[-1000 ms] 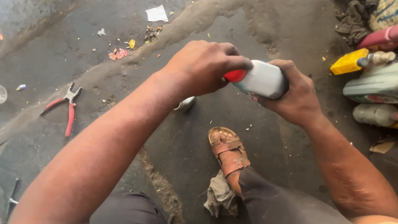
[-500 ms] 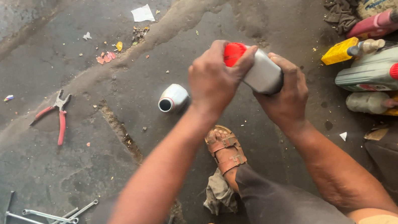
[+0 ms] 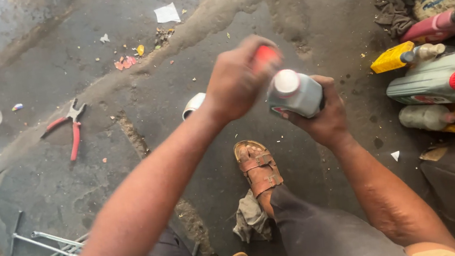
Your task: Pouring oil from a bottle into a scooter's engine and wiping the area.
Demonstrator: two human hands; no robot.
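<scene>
Bottle sits up in front of me, mid-scene, above my sandalled foot. My right hand is wrapped round its grey body from below, fingers closed firmly on it. My left hand is just beside the neck, curled shut around the red cap, which is off the bottle; the pale mouth shows bare, though I can't tell if that is a seal or an opening. It's blurred there, so the exact finger hold I can't make out.

Handling, as I judge it: a small stiff plastic bottle, light to moderate depending on fill, possibly slick if oily. Best gripped round the waist, upright, since the top is uncapped and anything inside would spill on a tilt. What's in it, I can't see.

Far right, a heap of other bottles lies on its side, red-capped, with a yellow one; contents not visible. Just left of my hand, a white cup-like thing on the floor. Further left, red pliers; near left, loose tools.
</scene>
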